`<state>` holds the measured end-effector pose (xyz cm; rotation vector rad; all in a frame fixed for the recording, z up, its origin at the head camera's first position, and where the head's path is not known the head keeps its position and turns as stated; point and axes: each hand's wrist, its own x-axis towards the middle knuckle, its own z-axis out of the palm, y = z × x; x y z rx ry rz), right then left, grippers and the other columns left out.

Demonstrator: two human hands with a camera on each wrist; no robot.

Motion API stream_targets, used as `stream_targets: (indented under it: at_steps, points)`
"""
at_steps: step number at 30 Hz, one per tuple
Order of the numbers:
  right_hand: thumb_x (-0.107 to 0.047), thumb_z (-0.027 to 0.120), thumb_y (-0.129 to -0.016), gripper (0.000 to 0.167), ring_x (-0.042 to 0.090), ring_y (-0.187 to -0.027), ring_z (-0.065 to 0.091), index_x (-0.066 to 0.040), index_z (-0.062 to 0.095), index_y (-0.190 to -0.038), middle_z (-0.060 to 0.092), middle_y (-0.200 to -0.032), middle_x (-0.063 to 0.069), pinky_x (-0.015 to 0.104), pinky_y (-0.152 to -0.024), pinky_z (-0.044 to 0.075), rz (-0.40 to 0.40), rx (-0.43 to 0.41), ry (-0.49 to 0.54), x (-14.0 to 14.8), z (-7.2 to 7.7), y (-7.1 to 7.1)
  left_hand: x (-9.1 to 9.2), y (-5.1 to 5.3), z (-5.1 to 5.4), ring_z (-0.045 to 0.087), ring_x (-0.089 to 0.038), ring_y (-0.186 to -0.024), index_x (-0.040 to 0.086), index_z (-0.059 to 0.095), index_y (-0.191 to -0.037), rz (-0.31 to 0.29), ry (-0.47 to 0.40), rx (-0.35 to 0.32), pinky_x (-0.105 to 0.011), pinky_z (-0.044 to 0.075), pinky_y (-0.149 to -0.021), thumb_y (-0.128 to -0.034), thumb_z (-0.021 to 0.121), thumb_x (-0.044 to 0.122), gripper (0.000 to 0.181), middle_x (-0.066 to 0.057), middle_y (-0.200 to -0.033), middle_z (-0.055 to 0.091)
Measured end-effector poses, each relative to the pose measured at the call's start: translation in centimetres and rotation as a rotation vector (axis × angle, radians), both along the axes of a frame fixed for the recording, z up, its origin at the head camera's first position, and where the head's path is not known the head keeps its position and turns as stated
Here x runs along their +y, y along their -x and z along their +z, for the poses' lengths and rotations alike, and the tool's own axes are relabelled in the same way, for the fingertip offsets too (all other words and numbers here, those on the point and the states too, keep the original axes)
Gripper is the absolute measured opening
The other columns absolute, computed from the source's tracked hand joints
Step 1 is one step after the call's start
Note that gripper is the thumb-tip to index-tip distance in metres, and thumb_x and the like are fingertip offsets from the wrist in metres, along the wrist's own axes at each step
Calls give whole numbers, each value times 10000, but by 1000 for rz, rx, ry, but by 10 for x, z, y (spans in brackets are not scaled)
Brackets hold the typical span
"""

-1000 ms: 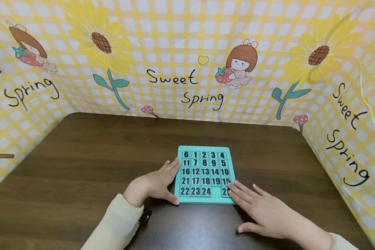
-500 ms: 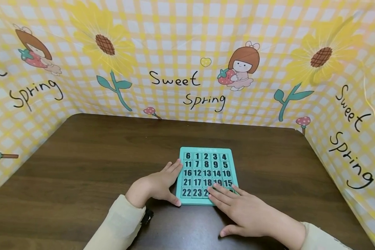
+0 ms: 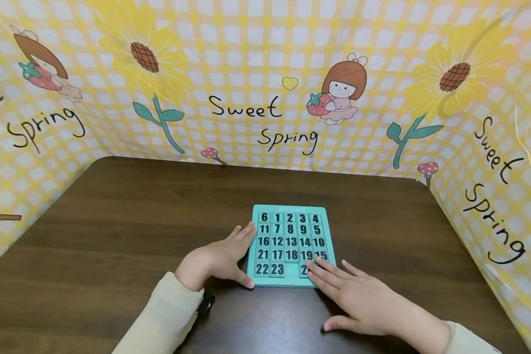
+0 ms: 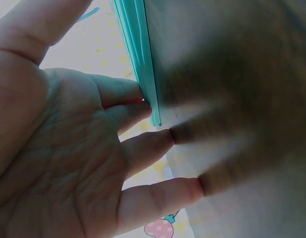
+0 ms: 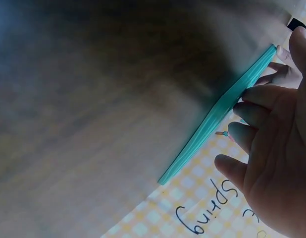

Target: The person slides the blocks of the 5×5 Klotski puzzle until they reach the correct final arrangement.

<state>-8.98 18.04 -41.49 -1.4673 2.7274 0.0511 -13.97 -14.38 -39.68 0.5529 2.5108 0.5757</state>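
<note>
A turquoise number slide puzzle (image 3: 287, 282) lies flat on the brown table in the head view, with black numerals on its tiles. My left hand (image 3: 223, 258) rests along its left edge, the thumb at the near left corner; the left wrist view shows straight fingertips against the puzzle's side (image 4: 138, 54). With fingers extended, my right hand (image 3: 365, 300) touches the lower right tiles. One tile (image 3: 304, 270) beneath the fingertips shows only a 2. A bare slot (image 3: 291, 270) lies between it and tile 23 (image 3: 277, 269). The bottom right corner is hidden by my right fingers.
Brown wood-grain table (image 3: 159, 211) surrounds the puzzle. A yellow checked cloth (image 3: 248, 59) with flowers and printed words hangs behind and along both sides. A black strap (image 3: 205, 303) sits by my left sleeve.
My right hand moved left over the bottom row, then slightly back right. Tile 24 slid right, so the bare slot shifted one place left. My left hand stayed at the edge.
</note>
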Motion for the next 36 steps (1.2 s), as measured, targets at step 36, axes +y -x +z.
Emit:
stream_targets:
  at_steps: [36]
  points:
    - [-721,326,-948,868,204,-1545,189,-121,291,-1575,211,-1667,30,531,-1154,346,100,-20,-87,-57,4,15,1,1,-2,49,-374,-1551,23,112,-1592,-6,30,27,-504,226,-1218,-773,848,377,1157,-121,-1686,25]
